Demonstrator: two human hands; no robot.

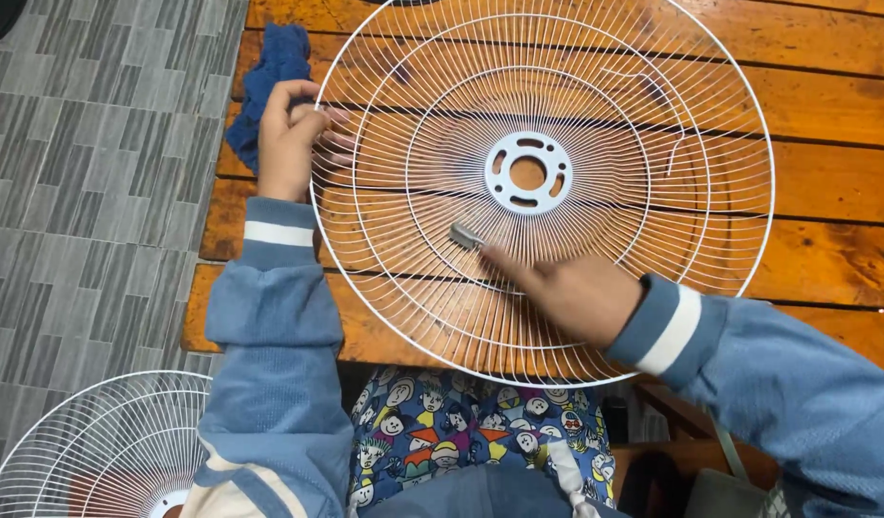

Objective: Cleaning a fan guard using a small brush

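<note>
A round white wire fan grille (595,115) lies tilted over the wooden table, its white hub plate (528,173) with holes at the centre. My left hand (290,142) grips the grille's left rim, fingers curled over the wires. My right hand (571,293) is behind the wires at the lower part of the grille, pinching a small grey brush-like tool (466,236) against the wires. Both arms wear blue sleeves with a white stripe.
A blue cloth (269,72) lies on the table's left edge by my left hand. The orange-brown plank table (825,115) fills the right. A second white fan grille (116,451) rests on the grey patterned floor at bottom left.
</note>
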